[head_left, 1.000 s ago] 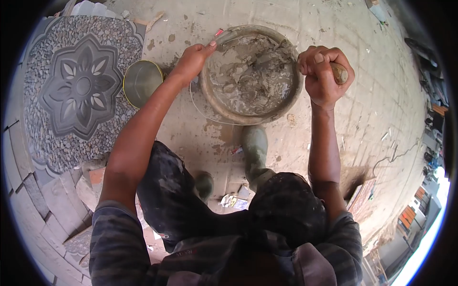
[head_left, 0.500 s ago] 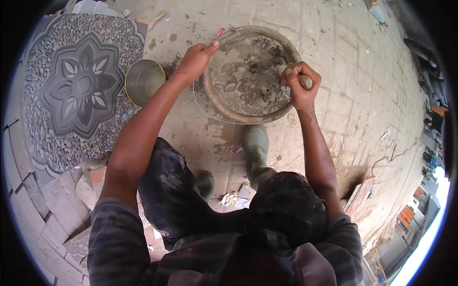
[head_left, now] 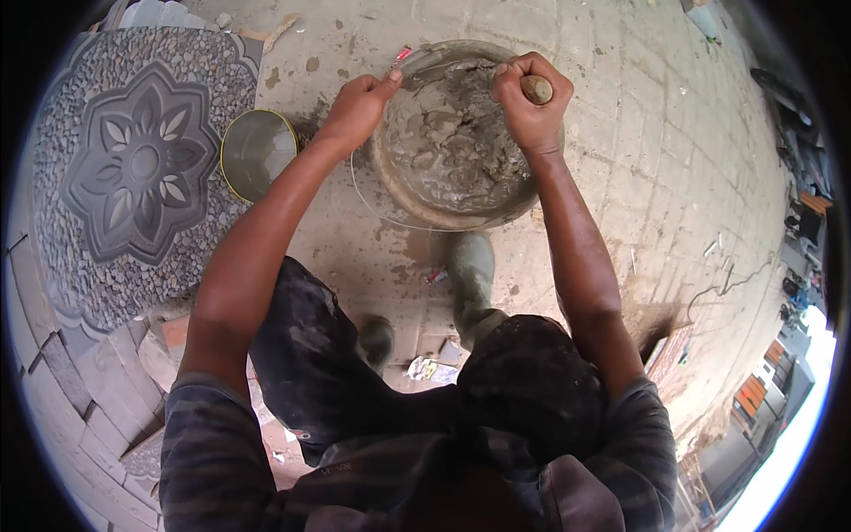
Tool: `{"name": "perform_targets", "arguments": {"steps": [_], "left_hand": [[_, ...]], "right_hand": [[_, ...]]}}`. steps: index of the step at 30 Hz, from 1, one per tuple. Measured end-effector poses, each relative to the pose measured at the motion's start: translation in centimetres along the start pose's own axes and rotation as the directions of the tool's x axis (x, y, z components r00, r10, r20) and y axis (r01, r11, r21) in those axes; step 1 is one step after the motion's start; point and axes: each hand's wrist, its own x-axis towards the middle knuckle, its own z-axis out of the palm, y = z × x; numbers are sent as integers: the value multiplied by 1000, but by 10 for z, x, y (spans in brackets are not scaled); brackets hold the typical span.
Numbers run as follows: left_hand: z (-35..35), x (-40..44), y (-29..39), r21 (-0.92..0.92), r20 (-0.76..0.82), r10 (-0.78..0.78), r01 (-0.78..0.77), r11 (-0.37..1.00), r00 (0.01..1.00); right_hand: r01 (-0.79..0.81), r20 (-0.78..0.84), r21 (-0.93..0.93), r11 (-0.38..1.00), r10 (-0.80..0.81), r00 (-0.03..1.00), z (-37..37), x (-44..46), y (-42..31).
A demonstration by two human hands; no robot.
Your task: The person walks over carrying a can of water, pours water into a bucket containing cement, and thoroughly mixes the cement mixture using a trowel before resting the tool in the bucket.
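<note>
A round bucket (head_left: 403,206) holds wet grey mortar (head_left: 443,142) with a lumpy surface. My left hand (head_left: 362,108) grips the bucket's rim at its left side, thumb on top. Over the bucket's right side, my right hand (head_left: 532,102) is closed round a wooden handle (head_left: 536,89), whose rounded end sticks out of the fist. The lower part of that tool is hidden by the hand and the mortar. The bucket's thin wire handle (head_left: 362,193) hangs down around its lower left side.
A yellow-rimmed tin (head_left: 257,155) stands left of the bucket, beside a pebbled slab with a flower relief (head_left: 142,164). Boots (head_left: 470,266) stand below the bucket. Stacked tiles (head_left: 97,381) lie at lower left, and litter (head_left: 433,370) lies between the legs.
My right hand has moved left from beyond the bucket's right edge, then upward, still round the handle. The mortar's surface has shifted. My left hand stays on the rim.
</note>
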Motion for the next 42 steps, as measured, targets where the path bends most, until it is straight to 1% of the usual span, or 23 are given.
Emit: {"name": "perform_targets", "arguments": {"steps": [1, 4, 5, 8, 10, 12, 13, 16, 19, 22, 23, 24, 26, 27, 29, 30, 31, 32, 35, 37, 39, 41, 42], "left_hand": [[1, -2, 0, -4, -4, -5, 5, 1000, 1000], [1, -5, 8, 4, -5, -7, 7, 1000, 1000], [0, -7, 9, 10, -3, -14, 14, 1000, 1000], [-2, -4, 5, 19, 22, -19, 18, 1000, 1000], [0, -12, 12, 10, 6, -29, 29, 1000, 1000], [-2, -10, 14, 8, 0, -26, 26, 1000, 1000], [-2, -8, 12, 10, 8, -23, 23, 1000, 1000], [-1, -6, 10, 16, 32, -23, 23, 1000, 999], [0, 0, 6, 24, 39, -4, 3, 1000, 999], [-3, -1, 4, 27, 49, -7, 5, 1000, 999], [-2, 0, 5, 27, 58, -4, 2, 1000, 998], [2, 0, 4, 4, 31, 14, -14, 1000, 999], [5, -1, 5, -41, -41, 55, -56, 998, 998], [4, -3, 4, -18, -39, 51, -52, 998, 998], [2, 0, 3, 36, -45, 62, -61, 998, 997], [1, -4, 4, 59, -2, 23, -23, 998, 1000], [-1, -2, 5, 81, 30, -8, 6, 997, 1000], [-5, 4, 9, 102, 53, -36, 31, 994, 998], [-5, 5, 11, 81, 97, -33, 26, 996, 995], [1, 6, 11, 84, 74, -8, 2, 996, 997], [0, 7, 12, 103, 56, 10, -15, 995, 998], [-2, 6, 15, 138, 65, 14, -23, 990, 998], [-2, 5, 15, 118, 53, 23, -29, 993, 998]], "right_hand": [[-27, 6, -37, 999, 28, 1000, -1, -7, 3], [-163, -69, 101, 981, 170, 983, -13, -19, 17], [-169, -49, 135, 976, 177, 983, -16, -23, 17], [-92, -62, -18, 996, 91, 994, -28, -44, 7], [-71, -28, 15, 997, 71, 997, -35, -57, -25], [-76, -19, 94, 993, 78, 997, -45, -61, -64], [-45, 1, 205, 978, 46, 999, -53, -60, -69], [9, -98, 266, 964, 18, 995, -47, -39, -79], [131, -124, 335, 933, -95, 988, -23, -18, -66], [101, -58, 151, 983, -93, 994, 1, 1, -41], [59, -22, 63, 996, -58, 998, 7, 7, -26], [15, 15, -25, 1000, -15, 1000, 12, 8, -11], [1, 57, -86, 996, 4, 998, 19, -4, 14], [8, 77, -115, 993, 1, 997, 21, -7, 18], [-43, 70, -106, 993, 50, 996, 15, -8, 22], [-83, 63, -107, 991, 91, 994, 6, -16, 19], [-129, 56, -46, 991, 131, 990, -3, -21, 17], [-97, 53, -49, 994, 99, 994, -9, -21, 11], [-65, 73, -58, 996, 69, 995, -28, -52, -18], [-46, 110, -58, 997, 52, 993, -40, -62, -50], [-32, 99, 54, 998, 26, 995, -56, -64, -76], [97, 96, 249, 964, -124, 988, -66, -59, -106], [163, 51, 290, 943, -185, 981, -67, -56, -119]]}}
